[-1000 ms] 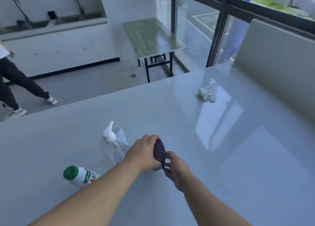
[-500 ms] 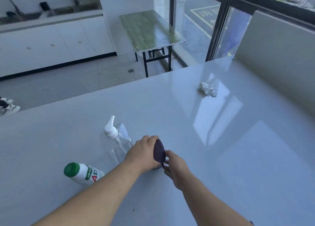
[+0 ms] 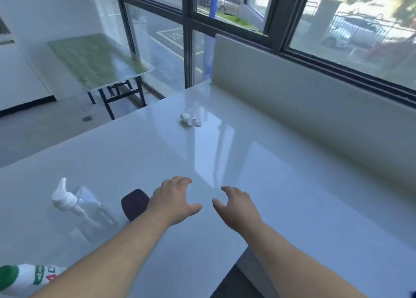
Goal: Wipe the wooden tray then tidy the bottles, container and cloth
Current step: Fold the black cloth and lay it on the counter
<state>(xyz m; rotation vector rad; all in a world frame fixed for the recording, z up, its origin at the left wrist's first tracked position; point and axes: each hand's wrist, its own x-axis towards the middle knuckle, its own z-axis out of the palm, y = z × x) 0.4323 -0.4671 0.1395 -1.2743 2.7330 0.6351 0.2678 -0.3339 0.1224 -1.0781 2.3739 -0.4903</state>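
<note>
Only one view here, the head cam, so that's what I went through. Both hands were out over the white worktop [image 3: 281, 185] in the lower middle of the frame, palms down, fingers spread and loosely curled, nothing in either one. The left hand [image 3: 173, 200] sat just right of the dark container [image 3: 135, 204], so close that its wrist overlapped the container's right edge in the picture; I couldn't tell if they actually touched. The right hand [image 3: 238, 207] was a little further right, with a small gap between the two thumbs.

The clear spray bottle [image 3: 78, 210] lay on its side left of the container, white trigger head pointing toward the upper left. A white bottle with a green cap [image 3: 24, 277] lay on its side at the bottom left corner, partly cut off.

The bit that matters, I reckon: the crumpled white cloth [image 3: 191, 117] sat well apart from both hands, higher in the frame and roughly above the gap between them, maybe a touch toward the left hand's side. It's a bunched lump, so no real long axis. Either hand looked able to reach it, and it'd be a straight reach forward. No wooden tray showed anywhere in frame.
</note>
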